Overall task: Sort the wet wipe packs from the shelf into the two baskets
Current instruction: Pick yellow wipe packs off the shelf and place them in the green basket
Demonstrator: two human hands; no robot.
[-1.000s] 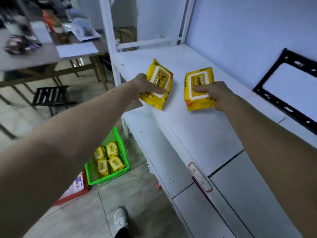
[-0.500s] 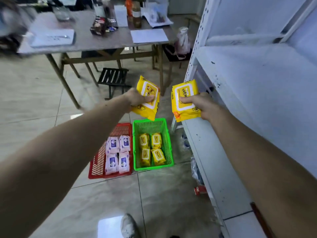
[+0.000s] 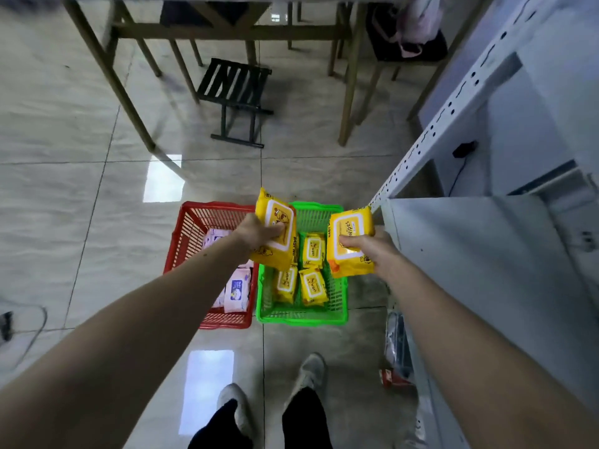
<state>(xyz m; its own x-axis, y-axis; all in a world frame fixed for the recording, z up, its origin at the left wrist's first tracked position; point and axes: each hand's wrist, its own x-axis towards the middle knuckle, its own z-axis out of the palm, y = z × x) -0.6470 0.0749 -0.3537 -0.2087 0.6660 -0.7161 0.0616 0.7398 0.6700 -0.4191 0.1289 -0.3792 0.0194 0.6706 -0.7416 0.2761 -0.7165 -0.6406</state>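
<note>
My left hand grips a yellow wet wipe pack held above the gap between the two baskets. My right hand grips a second yellow wet wipe pack over the right side of the green basket. The green basket stands on the floor and holds several yellow packs. Left of it, touching, the red basket holds white and purple packs, partly hidden by my left forearm.
The white metal shelf stands at the right, its corner post close to my right hand. A black folding stool and wooden table legs stand beyond the baskets. My feet are on the tiled floor below. Clutter lies under the shelf.
Both hands have carried the yellow packs from the shelf down and left to above the baskets. The view has tilted down toward the floor.
</note>
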